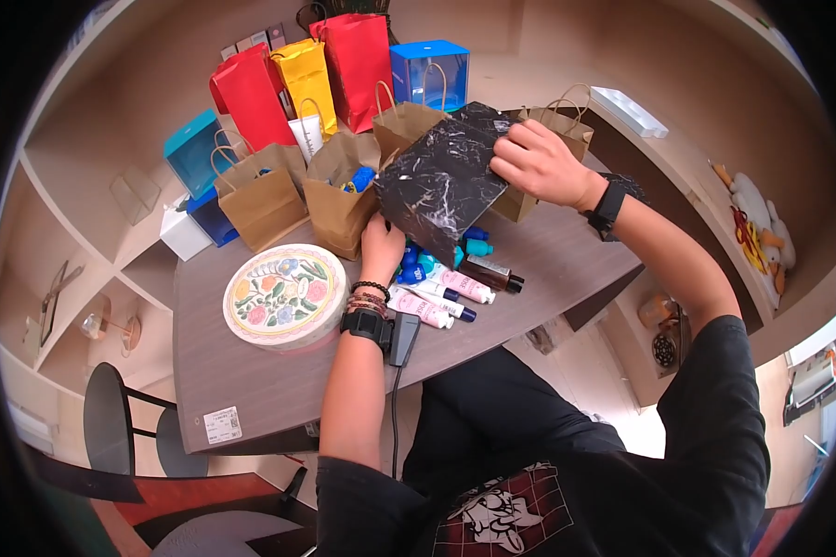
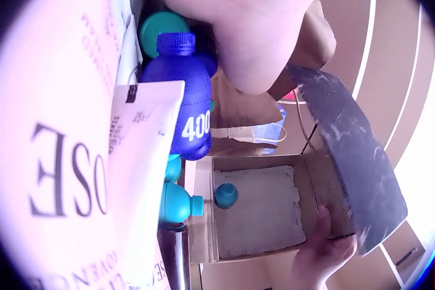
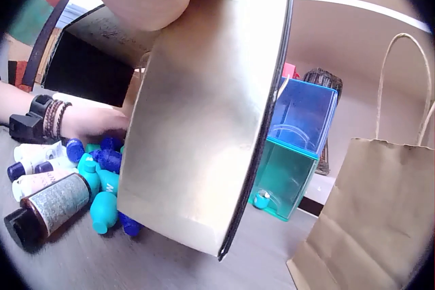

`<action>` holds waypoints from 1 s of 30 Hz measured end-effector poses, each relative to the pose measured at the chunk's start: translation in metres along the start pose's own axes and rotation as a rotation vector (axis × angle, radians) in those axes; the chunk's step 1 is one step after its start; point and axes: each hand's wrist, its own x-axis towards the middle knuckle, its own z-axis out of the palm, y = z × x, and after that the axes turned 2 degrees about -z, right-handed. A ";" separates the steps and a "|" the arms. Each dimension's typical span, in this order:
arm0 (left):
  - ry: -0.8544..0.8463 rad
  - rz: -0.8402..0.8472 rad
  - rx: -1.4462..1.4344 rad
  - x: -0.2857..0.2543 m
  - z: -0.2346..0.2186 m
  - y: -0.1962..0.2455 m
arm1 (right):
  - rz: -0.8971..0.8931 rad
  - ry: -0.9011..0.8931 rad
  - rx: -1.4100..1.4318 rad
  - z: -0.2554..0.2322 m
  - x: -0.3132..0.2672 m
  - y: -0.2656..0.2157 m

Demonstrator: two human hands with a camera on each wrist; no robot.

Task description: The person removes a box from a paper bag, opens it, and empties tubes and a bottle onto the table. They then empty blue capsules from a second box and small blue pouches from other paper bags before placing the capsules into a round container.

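My right hand (image 1: 543, 162) grips the edge of a black marble-patterned box (image 1: 446, 172), holding it tilted over the table. In the left wrist view the box's lid (image 2: 357, 157) stands open, and a small teal bottle (image 2: 226, 195) shows against the pale inside. My left hand (image 1: 381, 246) is low beside the box's left edge, between a brown paper bag (image 1: 339, 200) and a heap of small bottles; its fingers are hidden. Close to it lie dark blue bottles (image 2: 180, 79), teal bottles (image 3: 104, 210), white and pink tubes (image 1: 462, 283) and a brown bottle (image 3: 58, 208).
A round flower-patterned tin (image 1: 285, 295) stands left of my left forearm. Behind are more paper bags (image 1: 262, 195), red bags (image 1: 355, 70), a yellow bag (image 1: 304, 84) and blue clear-fronted boxes (image 1: 430, 74). A black cable (image 1: 398, 399) hangs over the table's front edge.
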 end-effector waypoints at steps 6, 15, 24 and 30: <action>0.004 0.195 0.020 -0.004 -0.001 0.003 | 0.017 0.011 -0.006 0.001 -0.001 -0.003; 0.052 0.013 0.161 -0.004 -0.003 0.010 | 0.293 0.002 0.039 0.003 -0.024 0.000; 0.070 0.018 0.105 -0.007 -0.002 0.015 | 0.969 0.342 0.170 -0.015 -0.082 -0.003; 0.069 0.049 0.086 -0.008 -0.003 0.014 | 1.335 0.448 0.304 -0.049 -0.155 -0.017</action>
